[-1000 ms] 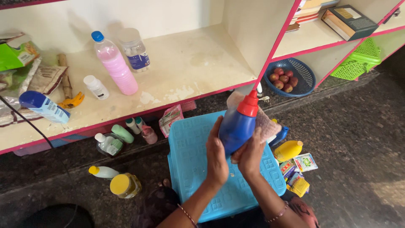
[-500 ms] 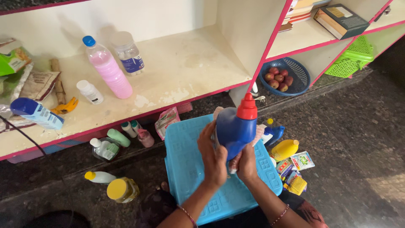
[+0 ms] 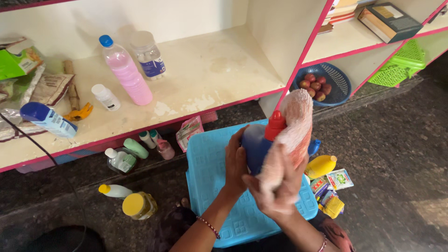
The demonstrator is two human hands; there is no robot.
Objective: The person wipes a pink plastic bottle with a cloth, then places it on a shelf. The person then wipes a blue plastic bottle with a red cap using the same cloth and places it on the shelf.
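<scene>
the left hand (image 3: 235, 163) is wrapped around the body of a blue bottle (image 3: 254, 147) with a red cap (image 3: 275, 125), fingers closed on its near side, holding it upright above a light blue plastic stool (image 3: 210, 186). the right hand (image 3: 280, 186) grips a pale pink cloth (image 3: 294, 130), closed on its lower end; the cloth is pressed against the bottle's right side and drapes up past the cap. the stool stands on a dark speckled floor (image 3: 396, 154). just right of the stool lie a yellow bottle (image 3: 320, 165) and several small sachets (image 3: 331, 186), touching or near one another. left of the stool, on the floor, stand a yellow-lidded jar (image 3: 138, 205), a white bottle with a yellow cap (image 3: 114, 190) lying on its side, and a cluster of small containers (image 3: 135, 151) below the shelf edge. on the cream shelf (image 3: 210, 70) with a pink edge stand a pink liquid bottle (image 3: 126, 72) and a clear jar (image 3: 147, 55), side by side, with a small white bottle (image 3: 105, 97) near them. a blue basket of red fruit (image 3: 322, 84) sits in the lower right compartment, and a green basket (image 3: 396, 67) lies further right.
</scene>
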